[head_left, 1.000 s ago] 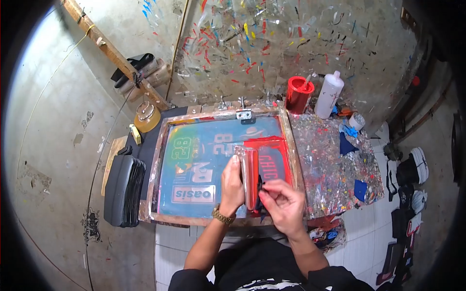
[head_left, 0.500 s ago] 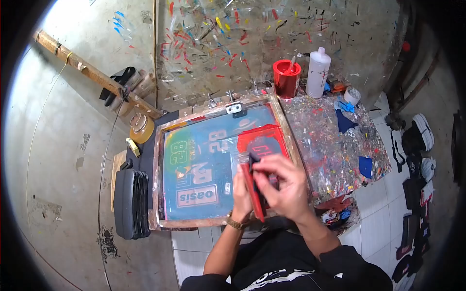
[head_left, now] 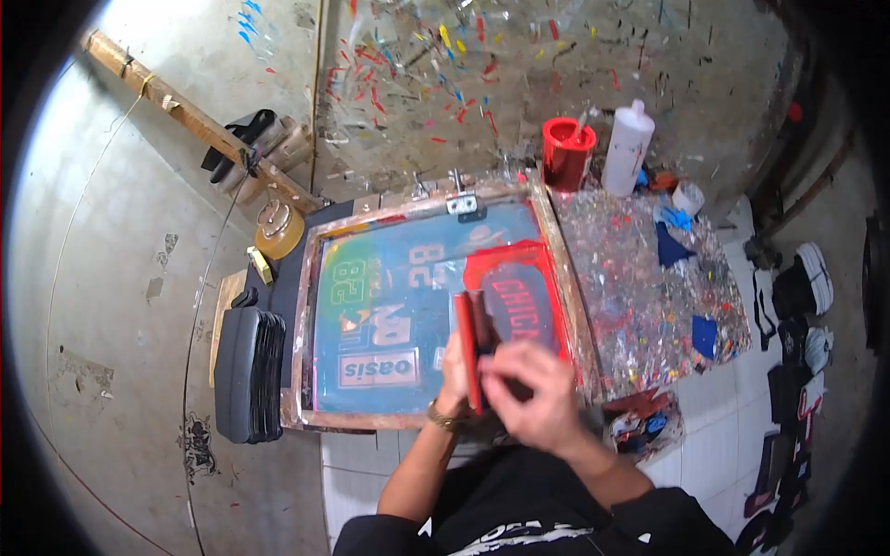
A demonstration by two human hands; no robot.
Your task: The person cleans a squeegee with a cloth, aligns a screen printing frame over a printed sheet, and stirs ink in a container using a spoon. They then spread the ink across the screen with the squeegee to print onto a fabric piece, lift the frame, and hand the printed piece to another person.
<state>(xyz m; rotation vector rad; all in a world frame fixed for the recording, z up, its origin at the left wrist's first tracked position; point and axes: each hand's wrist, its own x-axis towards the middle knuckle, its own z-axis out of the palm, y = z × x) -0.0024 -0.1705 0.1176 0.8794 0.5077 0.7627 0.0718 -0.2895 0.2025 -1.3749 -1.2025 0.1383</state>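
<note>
A squeegee [head_left: 466, 347] with a red-coated face stands tilted over the lower middle of the screen. Its left side rests in my left hand [head_left: 452, 372], whose fingers wrap it. My right hand [head_left: 540, 389] is closed at the squeegee's other side, fingers pinched; motion blur hides what they grip. Below lies a wooden-framed printing screen [head_left: 567, 278] with blue mesh and several stencil designs, among them "oasis" and "28". Wet red ink [head_left: 501, 256] borders the "CHICA..." stencil [head_left: 515, 301] at the right; my right hand covers its lower end.
A red ink pot [head_left: 567, 157] and a white bottle [head_left: 629, 150] stand behind the paint-spattered table [head_left: 630, 306]. Stacked dark pieces [head_left: 248, 375] lie left of the screen, near a jar of yellowish liquid [head_left: 279, 230]. Metal hinge clamps [head_left: 461, 204] hold the frame's back edge.
The squeegee has turned more upright and moved slightly left. My right hand has shifted down along it, uncovering more of the red-bordered stencil. The whole view has shifted a little.
</note>
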